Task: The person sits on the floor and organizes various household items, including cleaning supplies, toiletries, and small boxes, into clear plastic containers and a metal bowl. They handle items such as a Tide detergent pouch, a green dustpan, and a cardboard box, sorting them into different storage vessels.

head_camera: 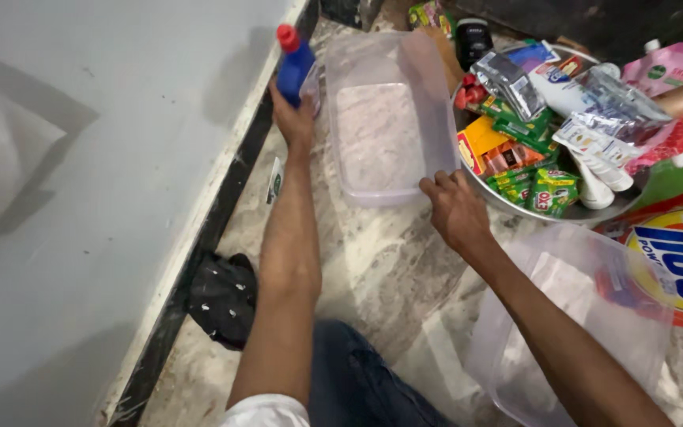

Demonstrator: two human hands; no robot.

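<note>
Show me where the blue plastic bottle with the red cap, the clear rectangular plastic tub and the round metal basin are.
blue plastic bottle with the red cap (294, 67), head view, blue body.
clear rectangular plastic tub (393, 130), head view, bare bottom.
round metal basin (507, 207), head view, front rim.

On the floor (381, 261), an empty tub (389, 126) lies ahead of the person. The left hand (294, 119) holds a bottle (294, 63) just left of the tub, beside the wall (81, 198). The right hand (456, 209) rests at the tub's near right corner. Right of the tub sits a bowl (507, 207) piled with packets (515, 150). A second tub (571, 316) lies nearer, under the right forearm. A cloth (223, 296) lies left, against the wall.
</note>
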